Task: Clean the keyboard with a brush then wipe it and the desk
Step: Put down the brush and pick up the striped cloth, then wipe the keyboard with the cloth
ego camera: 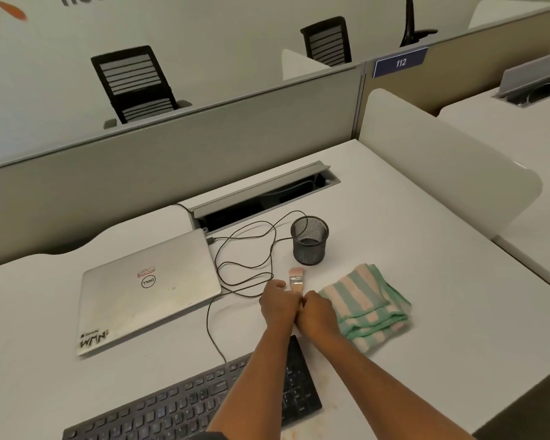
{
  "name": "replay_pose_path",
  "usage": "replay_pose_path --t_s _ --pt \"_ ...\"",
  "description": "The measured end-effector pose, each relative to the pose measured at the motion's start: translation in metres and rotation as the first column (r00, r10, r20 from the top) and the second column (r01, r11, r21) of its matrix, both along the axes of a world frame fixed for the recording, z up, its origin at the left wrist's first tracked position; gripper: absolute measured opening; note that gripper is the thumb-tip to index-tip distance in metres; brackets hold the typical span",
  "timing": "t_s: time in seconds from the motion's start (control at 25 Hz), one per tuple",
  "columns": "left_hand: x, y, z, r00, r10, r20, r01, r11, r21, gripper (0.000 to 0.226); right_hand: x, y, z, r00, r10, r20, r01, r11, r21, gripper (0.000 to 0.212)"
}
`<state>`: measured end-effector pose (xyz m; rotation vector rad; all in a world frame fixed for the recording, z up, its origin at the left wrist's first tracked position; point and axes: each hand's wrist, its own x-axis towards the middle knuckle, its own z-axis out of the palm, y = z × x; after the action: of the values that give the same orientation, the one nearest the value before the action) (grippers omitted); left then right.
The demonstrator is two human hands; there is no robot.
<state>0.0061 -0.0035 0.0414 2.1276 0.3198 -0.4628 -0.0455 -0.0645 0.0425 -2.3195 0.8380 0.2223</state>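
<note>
both hands met over the brush (296, 280), which lay on the desk (426, 249) between the mesh cup (310, 240) and the keyboard (185, 404); the left hand (278, 304) and right hand (316, 314) were curled at its handle, though which one truly gripped it i could not tell. a clumsy lift seemed likely to snag the loose cable (245, 265) just beside it or nudge the folded striped towel (367, 304).
</note>
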Motion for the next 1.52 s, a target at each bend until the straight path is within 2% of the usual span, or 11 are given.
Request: replay_pose_path --t_s 0.2,0.4,0.52,0.6,0.72,0.88,1.0,1.16,1.24,1.36,1.52 --pt "-0.006 -0.005 0.001 0.997 -0.022 0.077 0.012 0.992 0.127 0.026 0.003 -0.011 0.008 0.984 0.155 -0.093 -0.165 0.980 -0.113 0.017" --pt "-0.020 -0.013 0.007 0.969 -0.005 0.248 -0.032 0.989 0.144 0.023 -0.005 -0.051 0.026 0.992 0.103 0.068 -0.095 0.989 -0.117 0.015" --pt "-0.029 -0.027 0.009 0.893 -0.166 0.418 0.117 0.983 0.139 0.015 -0.010 -0.088 0.029 0.969 0.069 0.236 -0.023 0.982 -0.189 0.016" --pt "-0.030 -0.039 0.007 0.833 -0.295 0.468 0.255 0.955 0.149 0.018 -0.014 -0.112 0.023 0.958 0.081 0.274 -0.003 0.962 -0.273 0.026" --pt "-0.025 -0.055 0.007 0.762 -0.494 0.419 0.423 0.869 0.257 0.037 -0.027 -0.141 0.013 0.976 0.046 0.212 0.020 0.955 -0.297 0.048" --pt "-0.022 -0.070 0.006 0.677 -0.707 0.204 0.583 0.685 0.438 0.064 -0.044 -0.158 -0.003 0.989 0.083 0.122 -0.057 0.978 -0.202 0.076" --pt "-0.022 -0.078 0.002 0.701 -0.708 0.086 0.569 0.628 0.531 0.062 -0.049 -0.159 -0.010 0.991 0.111 0.072 -0.098 0.980 -0.171 0.084" --pt "-0.020 -0.086 0.003 0.706 -0.708 0.029 0.559 0.581 0.591 0.056 -0.050 -0.159 -0.011 0.987 0.104 0.125 -0.091 0.990 -0.110 0.088" --pt "-0.024 -0.087 0.006 0.689 -0.723 0.038 0.570 0.574 0.588 0.050 -0.053 -0.157 -0.010 0.982 0.067 0.174 -0.065 0.998 -0.019 0.089" --pt "-0.032 -0.082 0.009 0.681 -0.729 0.067 0.603 0.610 0.514 0.039 -0.060 -0.155 -0.004 0.974 0.070 0.216 -0.068 0.998 -0.015 0.086" --pt "-0.035 -0.065 0.017 0.748 -0.643 0.167 0.574 0.752 0.325 0.031 -0.071 -0.143 0.014 0.937 0.064 0.342 -0.068 0.998 0.000 0.092"
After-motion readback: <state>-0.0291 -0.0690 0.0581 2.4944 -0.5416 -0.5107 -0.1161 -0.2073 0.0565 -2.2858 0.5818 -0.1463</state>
